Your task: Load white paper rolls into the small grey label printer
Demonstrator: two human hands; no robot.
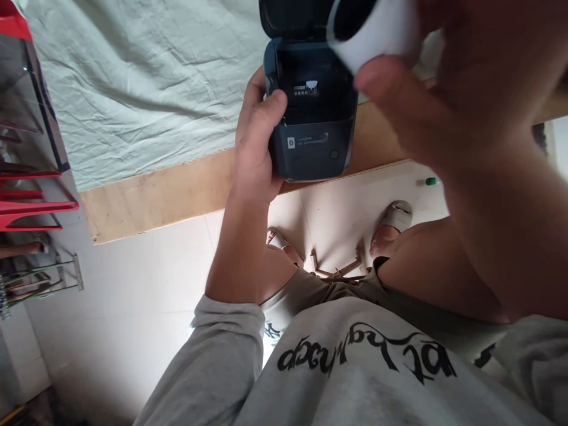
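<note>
My left hand (260, 136) grips a small dark label printer (310, 148) by its left side, the thumb on the rim of its paper bay. The printer's black lid (290, 18) is swung up, and the bay shows printed text and a small white patch inside. Held in my right hand (412, 100) is a white paper roll (386, 35) with a dark hollow core, tilted at the upper right of the printer. The roll overlaps the printer's upper right corner in view; whether they touch I cannot tell. Part of the right hand is blurred and dim.
Beneath the printer lies a bed or bench with a pale green sheet (155, 77) and a wooden edge (164, 192). Red plastic pieces (39, 207) and a wire rack (44, 278) stand at the left. A green object (431, 181) lies on the tiled floor (124, 290).
</note>
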